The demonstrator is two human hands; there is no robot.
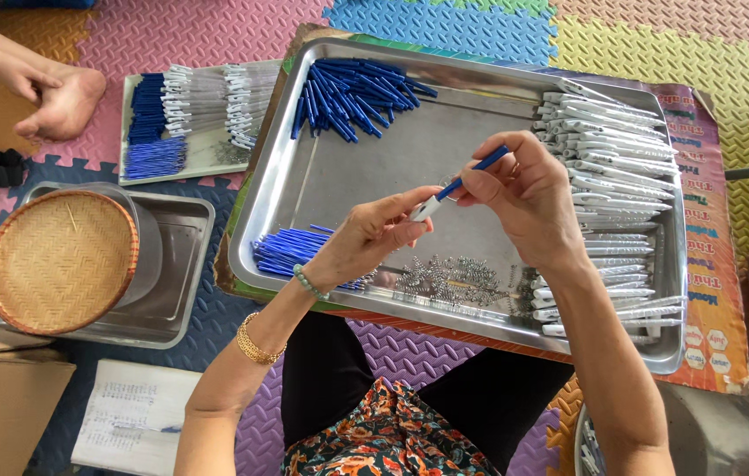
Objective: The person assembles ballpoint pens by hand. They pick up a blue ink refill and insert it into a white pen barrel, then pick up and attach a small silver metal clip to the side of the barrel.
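Steel, wide and shallow, the rectangular metal tray [410, 150] holds heaps of blue and clear pen parts; above its bare middle the left hand [373, 234] and right hand [524, 189] each pinch one end of a slim blue-and-white plastic pen [461, 183]

Round woven basket [59, 262] on a smaller steel tray [182, 264], beside cardboard box [0, 397] and notebook [132, 414]
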